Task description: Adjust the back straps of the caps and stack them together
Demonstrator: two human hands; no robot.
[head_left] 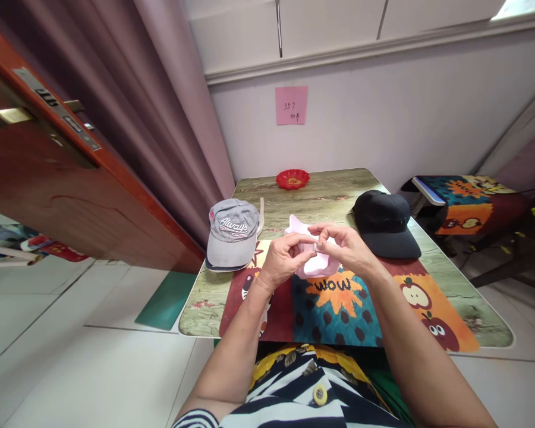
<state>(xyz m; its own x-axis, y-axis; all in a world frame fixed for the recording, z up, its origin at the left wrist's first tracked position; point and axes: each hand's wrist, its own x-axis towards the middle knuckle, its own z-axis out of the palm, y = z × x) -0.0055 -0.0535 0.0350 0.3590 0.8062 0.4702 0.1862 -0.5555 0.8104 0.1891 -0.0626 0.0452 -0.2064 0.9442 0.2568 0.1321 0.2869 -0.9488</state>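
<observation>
My left hand (pixel 286 260) and my right hand (pixel 346 248) meet above the table's middle, thumbs and forefingers pinched together. Between the fingertips is a small whitish, shiny piece (pixel 315 247), too small to name. Both hands appear to grip it. Behind and below them lies a pale pink dish (pixel 314 272) with a wavy edge and a pointed part at the back, partly hidden by my fingers. It rests on a colourful mat (pixel 336 324) printed with "WOW" and apples.
A grey cap (pixel 232 229) sits at the table's left and a black cap (pixel 386 223) at its right. A red scalloped plate (pixel 292 178) stands near the back edge of the table (pixel 205 312). A wooden door (pixel 93 196) is to the left.
</observation>
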